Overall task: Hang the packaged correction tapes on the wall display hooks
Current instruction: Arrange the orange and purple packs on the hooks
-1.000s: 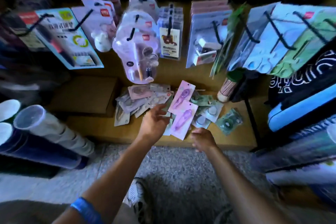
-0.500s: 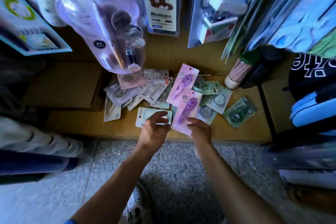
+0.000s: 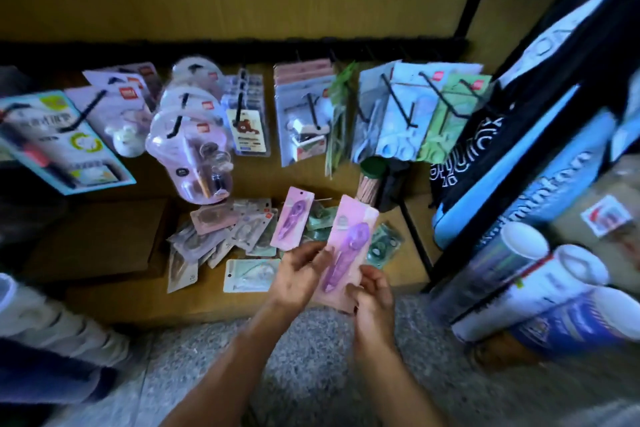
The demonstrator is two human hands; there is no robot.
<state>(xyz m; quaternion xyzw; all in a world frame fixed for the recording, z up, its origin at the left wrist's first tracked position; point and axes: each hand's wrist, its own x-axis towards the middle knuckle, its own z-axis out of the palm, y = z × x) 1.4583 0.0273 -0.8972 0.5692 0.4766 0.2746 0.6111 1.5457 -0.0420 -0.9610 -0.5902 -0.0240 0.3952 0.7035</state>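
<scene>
Item in grip: pink correction-tape pack (image 3: 349, 250), purple dispenser visible, now lifted off the pile where half a second ago it lay flat. Right hand (image 3: 374, 291) pinches its lower end; left hand (image 3: 298, 274) holds its left edge.

Just left of grip: second pink pack (image 3: 292, 218), on the loose packs (image 3: 221, 236) spread over the wooden surface (image 3: 114, 302).

Above and beyond grip: black display hooks (image 3: 408, 107), most carrying stock.

Status: one pack picked; hanging likely next, hole end up.

Rolled posters (image 3: 540, 291) lean at the right (ends up), near a blue bag (image 3: 526, 177) and a bear-printed card (image 3: 248, 130).
</scene>
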